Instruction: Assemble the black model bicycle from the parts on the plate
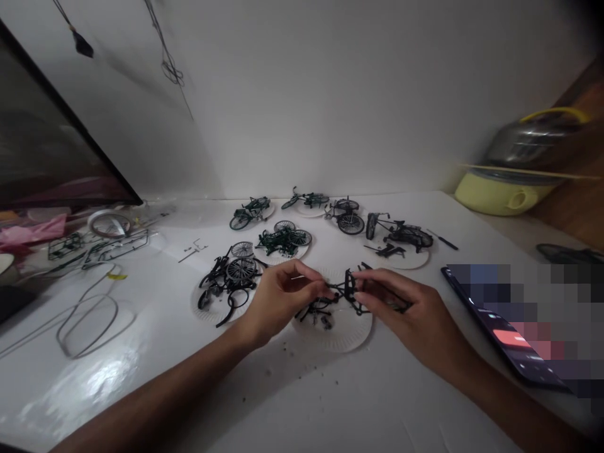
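From my remote seat on the head camera, I read the white table (330, 409) from left to right. A dark monitor (42, 126) stands past the left edge. Near the back left corner lie a pink plastic bag (33, 229) and black plastic sprues (113, 248), with a thin grey cable loop (87, 330) in front of them. Toward the middle, a paper plate (201, 308) carries a heap of black model parts and spoked wheels (240, 270). Along the back, more paper plates (415, 264) hold dark green and black model bicycles (252, 211) and loose pieces.

At front centre, I see the left hand (280, 299) and right hand (401, 308) both clenching a small black plastic bicycle frame (348, 289), pinched between thumbs and fingers. It sits in the air just above a paper plate (352, 336) holding a few more black pieces (314, 314). Dark crumbs (283, 371) dot the table near the plate.

Further right, a small screwdriver (442, 239) lies near the back edge, and a phone (500, 327) rests by the right edge, its screen partly blurred out. Past that edge sit a pale yellow cooker (495, 195) and a steel pot (533, 141).
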The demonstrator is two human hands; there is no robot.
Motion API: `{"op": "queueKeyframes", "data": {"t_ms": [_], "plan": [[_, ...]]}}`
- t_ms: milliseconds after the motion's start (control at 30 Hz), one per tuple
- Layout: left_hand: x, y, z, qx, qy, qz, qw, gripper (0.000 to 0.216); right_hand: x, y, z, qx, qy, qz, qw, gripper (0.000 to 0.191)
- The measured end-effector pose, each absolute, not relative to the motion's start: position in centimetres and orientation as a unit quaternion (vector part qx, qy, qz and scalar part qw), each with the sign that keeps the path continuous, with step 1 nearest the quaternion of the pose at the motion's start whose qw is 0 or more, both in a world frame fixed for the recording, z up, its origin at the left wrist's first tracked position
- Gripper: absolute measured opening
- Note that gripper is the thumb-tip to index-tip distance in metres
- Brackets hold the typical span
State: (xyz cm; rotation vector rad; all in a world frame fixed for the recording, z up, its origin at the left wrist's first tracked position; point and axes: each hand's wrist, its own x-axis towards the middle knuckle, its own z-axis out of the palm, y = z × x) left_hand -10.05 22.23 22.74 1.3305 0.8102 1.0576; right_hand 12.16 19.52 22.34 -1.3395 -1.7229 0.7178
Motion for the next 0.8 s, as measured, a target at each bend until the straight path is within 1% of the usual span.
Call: {"op": "queueKeyframes", "data": {"t_ms": [67,133,200,233,300,400,467,567,733,800], "plan": [[-9.8,21.9,22.5,0.580,0.318,0.456,0.596,0.014,11.9,19.3,22.7,-0.509,-0.706,0.274,0.408,0.017],[-9.8,21.9,22.3,0.597,0.303,0.455,0.586,0.013,11.8,19.2,23.0,-0.494,-0.717,0.270,0.412,0.016],[-10.3,22.1,22.3,0.645,0.308,0.449,0.536,0.013,11.8,19.1,23.0,-0.497,-0.714,0.266,0.416,0.016],[-10.6,22.2,22.3,0.685,0.314,0.440,0.489,0.013,11.8,19.2,23.0,-0.503,-0.711,0.263,0.416,0.015],[-11.3,22.6,22.4,0.785,0.319,0.395,0.354,0.016,12.0,19.3,22.9,-0.517,-0.704,0.253,0.416,0.015],[-12.0,23.0,22.5,0.899,0.308,0.277,0.146,0.020,12.3,19.5,22.9,-0.533,-0.701,0.224,0.419,0.013],[-12.0,23.1,22.3,0.926,0.303,0.216,0.064,0.016,12.4,19.6,23.0,-0.539,-0.701,0.213,0.415,0.013],[-11.7,23.1,21.9,0.929,0.317,0.188,0.022,0.006,12.5,19.5,23.1,-0.544,-0.698,0.217,0.412,0.013],[-11.6,23.1,21.7,0.929,0.323,0.178,0.004,0.014,12.5,19.4,22.7,-0.547,-0.693,0.227,0.411,0.014],[-11.6,23.1,21.7,0.932,0.317,0.174,-0.009,0.014,12.5,19.5,22.5,-0.552,-0.686,0.234,0.412,0.014]]}}
